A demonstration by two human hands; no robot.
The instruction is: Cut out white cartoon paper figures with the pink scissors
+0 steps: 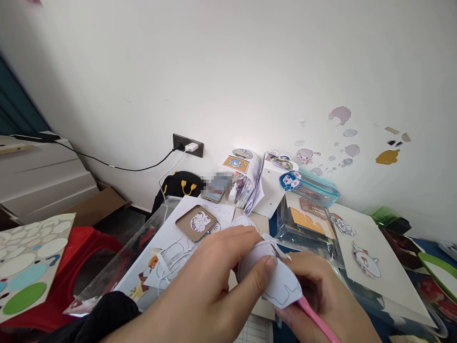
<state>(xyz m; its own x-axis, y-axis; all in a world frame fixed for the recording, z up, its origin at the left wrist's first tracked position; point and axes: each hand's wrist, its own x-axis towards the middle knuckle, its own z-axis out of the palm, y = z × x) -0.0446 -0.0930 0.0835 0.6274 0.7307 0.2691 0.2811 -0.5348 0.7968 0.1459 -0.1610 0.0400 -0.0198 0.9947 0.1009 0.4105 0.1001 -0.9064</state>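
My left hand pinches a white paper piece printed with thin curved outlines, thumb on top and fingers underneath. My right hand is closed around pink-handled scissors, and a bit of dark blade shows at the paper's upper edge. Paper covers most of the blades, and the right fingers are partly hidden. Just beyond my left hand, a shallow tin lid holds a cut-out figure. Paper strips lie on printed sheets left of my wrist.
Behind stand a phone, a white holder with papers and a teal zip pouch. Rightward, a pale board bears cut-outs. A red stool is at left. Cables run to a wall socket.
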